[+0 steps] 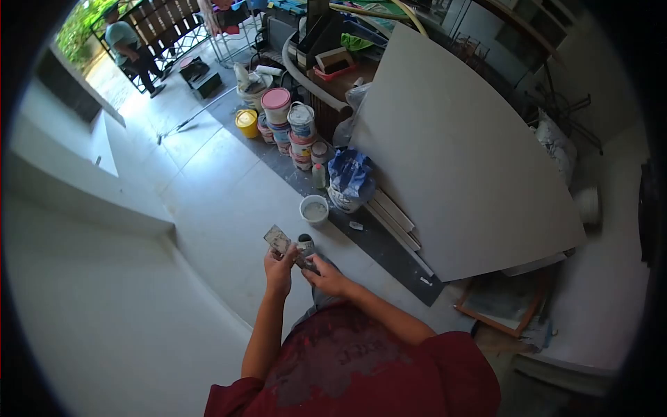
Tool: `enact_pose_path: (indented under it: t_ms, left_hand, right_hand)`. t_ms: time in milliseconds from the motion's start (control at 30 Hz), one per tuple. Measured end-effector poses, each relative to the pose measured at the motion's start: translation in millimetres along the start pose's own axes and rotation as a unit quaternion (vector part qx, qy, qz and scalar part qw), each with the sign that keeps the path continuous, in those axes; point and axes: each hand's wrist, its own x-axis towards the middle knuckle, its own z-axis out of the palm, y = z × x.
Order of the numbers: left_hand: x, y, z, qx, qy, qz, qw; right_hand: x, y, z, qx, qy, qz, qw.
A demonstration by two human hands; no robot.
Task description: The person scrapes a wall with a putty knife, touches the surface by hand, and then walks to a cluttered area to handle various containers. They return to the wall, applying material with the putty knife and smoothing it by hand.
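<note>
Out in front of my body, my left hand (279, 272) is closed around a putty-smeared scraper (277, 238), its flat rectangular blade pointing up and left. My right hand (326, 278) is closed beside it, fingers wrapped on a second flat, putty-stained scraper (304, 261) that overlaps the left hand's fingertips in this view. Part of its handle is hidden by the fingers. Just beyond both hands, a white bucket (314, 209) with pale grey contents stands on the tiled floor (222, 208).
Stacked paint pails (276, 104), a yellow bucket (246, 122) and a pail with blue plastic (351, 172) line the dark floor strip. A large pale board (472, 153) leans at the right. A wall (104, 278) runs along the left. Another person (128, 52) stands near the gate.
</note>
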Motion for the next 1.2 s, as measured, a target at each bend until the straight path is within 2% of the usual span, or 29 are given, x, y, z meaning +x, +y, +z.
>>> enact_pose_path:
  t_ms: [33, 100, 167, 233, 267, 300, 333, 367, 400, 500, 533, 567, 633, 700, 767, 833, 867, 933, 1000, 1033, 1067, 1100, 1133, 1167, 1200]
  left_hand:
    - [19.1, 10.8, -1.8, 0.019, 0.008, 0.004, 1.000]
    - [69.9, 31.5, -6.8, 0.030, 0.030, 0.036, 0.998]
    - [108.7, 57.5, -44.0, 0.031, 0.019, 0.055, 0.998]
    - [143.9, 91.8, -59.0, -0.018, 0.095, 0.075, 0.993]
    - [158.5, 111.5, -63.8, -0.056, 0.119, 0.095, 0.987]
    - [173.1, 133.4, -71.9, -0.095, 0.143, 0.117, 0.978]
    - [188.5, 130.6, -92.3, -0.119, 0.157, 0.125, 0.973]
    - [209.5, 137.5, -107.8, -0.143, 0.167, 0.122, 0.968]
    - [217.0, 164.8, -103.5, -0.167, 0.188, 0.106, 0.962]
    - [279.1, 180.5, -130.7, -0.169, 0.200, 0.091, 0.961]
    - [305.8, 175.7, -140.2, -0.134, 0.186, 0.092, 0.969]
    - [328.6, 183.6, -132.7, -0.131, 0.187, 0.091, 0.969]
    - [377.3, 206.8, -129.0, -0.127, 0.063, -0.032, 0.989]
    - [425.4, 221.8, -132.0, -0.121, 0.044, -0.064, 0.990]
    - [472.2, 250.0, -118.5, -0.073, 0.023, -0.013, 0.997]
    - [515.9, 269.9, -116.7, -0.061, 0.040, -0.023, 0.997]
    - [541.1, 274.6, -123.3, -0.089, 0.071, -0.018, 0.993]
    - [594.3, 291.5, -138.9, -0.097, 0.092, -0.027, 0.991]
    - [629.4, 302.3, -155.5, -0.116, 0.071, -0.007, 0.991]
    - [640.4, 308.4, -154.4, -0.096, 0.054, 0.025, 0.994]
    - [657.2, 310.8, -159.9, -0.131, 0.053, 0.022, 0.990]
    - [671.4, 318.9, -162.8, -0.120, 0.106, -0.023, 0.987]
    - [695.0, 319.7, -183.0, -0.080, 0.100, -0.066, 0.990]
    - [708.2, 329.0, -188.1, -0.114, 0.106, -0.065, 0.986]
    - [716.2, 342.8, -180.3, -0.089, 0.143, -0.070, 0.983]
  right_hand:
    - [26.4, -1.9, -5.9, 0.003, 0.005, -0.004, 1.000]
    - [83.8, -27.9, -24.9, -0.115, -0.037, 0.017, 0.993]
    - [145.5, -50.4, -23.0, -0.115, -0.080, -0.001, 0.990]
    - [204.1, -78.2, -20.3, -0.070, -0.095, 0.046, 0.992]
    - [229.6, -86.9, -12.3, -0.069, -0.118, 0.030, 0.990]
    - [256.0, -94.4, -4.1, -0.111, -0.109, -0.016, 0.988]
    - [285.1, -97.4, -0.5, -0.157, -0.091, -0.072, 0.981]
    - [303.2, -137.8, 2.9, -0.111, -0.131, 0.006, 0.985]
    - [328.4, -152.8, 10.4, -0.121, -0.146, -0.015, 0.982]
    - [402.6, -146.9, 27.4, -0.145, -0.168, -0.052, 0.974]
    - [427.8, -136.8, 34.5, -0.154, -0.172, -0.062, 0.971]
    - [449.4, -134.9, 29.4, -0.151, -0.172, -0.061, 0.971]
    - [496.4, -133.4, 23.9, -0.086, -0.107, -0.059, 0.989]
    - [538.6, -137.8, 13.1, -0.080, -0.073, -0.025, 0.994]
    - [565.4, -143.4, -5.6, -0.082, -0.045, 0.017, 0.995]
    - [589.7, -155.6, -18.3, -0.035, 0.006, 0.049, 0.998]
    - [605.1, -131.8, -25.0, -0.067, 0.055, 0.000, 0.996]
    - [625.1, -110.9, -46.9, -0.046, 0.138, -0.018, 0.989]
    - [629.3, -96.2, -73.1, 0.020, 0.182, 0.048, 0.982]
    - [632.8, -83.6, -86.8, -0.011, 0.216, -0.004, 0.976]
    - [629.3, -70.2, -102.3, -0.046, 0.256, -0.045, 0.965]
    - [624.0, -66.5, -116.0, -0.043, 0.283, -0.016, 0.958]
    - [625.4, -65.1, -131.6, -0.041, 0.308, 0.008, 0.951]
    - [626.9, -60.0, -146.2, -0.060, 0.337, 0.044, 0.938]
    - [629.9, -52.7, -165.2, -0.082, 0.359, 0.074, 0.927]
